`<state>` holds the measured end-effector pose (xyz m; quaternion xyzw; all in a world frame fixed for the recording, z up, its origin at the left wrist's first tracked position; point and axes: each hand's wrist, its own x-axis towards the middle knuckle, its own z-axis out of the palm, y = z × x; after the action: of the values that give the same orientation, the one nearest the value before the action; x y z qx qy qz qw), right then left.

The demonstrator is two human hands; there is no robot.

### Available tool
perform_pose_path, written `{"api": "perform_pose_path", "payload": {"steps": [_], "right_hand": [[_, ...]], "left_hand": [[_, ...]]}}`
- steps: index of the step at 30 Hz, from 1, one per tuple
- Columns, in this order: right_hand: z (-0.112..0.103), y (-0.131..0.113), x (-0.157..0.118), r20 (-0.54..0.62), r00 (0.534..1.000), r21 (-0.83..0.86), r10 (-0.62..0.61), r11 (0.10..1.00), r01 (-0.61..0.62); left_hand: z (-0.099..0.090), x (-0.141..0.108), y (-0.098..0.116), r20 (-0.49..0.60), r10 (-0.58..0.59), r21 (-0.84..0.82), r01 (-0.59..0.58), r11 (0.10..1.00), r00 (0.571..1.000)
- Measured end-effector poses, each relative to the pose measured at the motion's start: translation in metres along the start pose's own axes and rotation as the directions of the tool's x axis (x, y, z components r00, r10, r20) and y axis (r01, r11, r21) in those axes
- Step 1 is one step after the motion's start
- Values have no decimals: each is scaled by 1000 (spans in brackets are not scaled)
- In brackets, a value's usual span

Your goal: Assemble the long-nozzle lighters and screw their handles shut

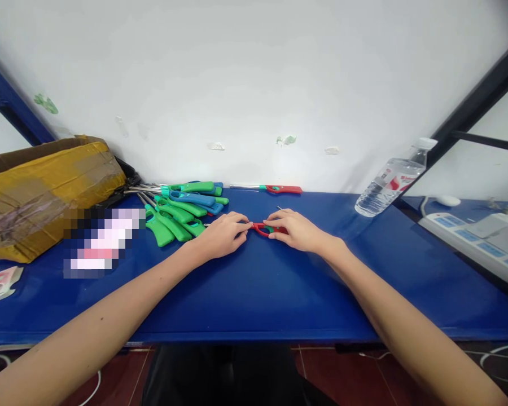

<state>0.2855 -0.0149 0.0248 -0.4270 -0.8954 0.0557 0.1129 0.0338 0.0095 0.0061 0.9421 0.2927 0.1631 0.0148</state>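
Both hands meet over a red lighter (260, 226) with a green trigger, low over the blue table near its middle. My left hand (225, 234) pinches its left part, where a bit of metal tube shows at the palm. Around the red handle on the right, the fingers of my right hand (295, 230) are closed. A pile of green lighters (178, 213) and blue lighters (192, 197) lies just left of my left hand. Behind the hands, another red lighter (284, 189) lies along the wall.
A taped cardboard box (51, 192) stands on the left, with a blurred-out item (105, 239) before it. A clear water bottle (392, 177) leans at the right. Farther right is a white power strip (478, 245). The table's (254, 316) front edge runs below the hands.
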Motion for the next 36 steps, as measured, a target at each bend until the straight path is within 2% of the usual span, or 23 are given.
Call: {"api": "perform_pose_path", "payload": {"steps": [5,12,18,24,36], "right_hand": [[2,2,0,-4,1000,-8,14,1000,-14],[6,3,-2,-52,999,19,-5,1000,6],[-7,25,-9,-93,996,-31,4,999,-7],[-18,40,-13,11,999,19,32,999,-32],[-5,24,-33,-52,989,-118,135,983,-140]], "left_hand": [[0,0,4,-16,3,78,-1,997,1000],[2,0,17,12,102,130,-102,986,995],[0,-2,19,30,84,157,-88,984,996],[1,-1,21,55,50,149,-58,987,997],[2,1,22,50,28,118,-34,992,998]]}}
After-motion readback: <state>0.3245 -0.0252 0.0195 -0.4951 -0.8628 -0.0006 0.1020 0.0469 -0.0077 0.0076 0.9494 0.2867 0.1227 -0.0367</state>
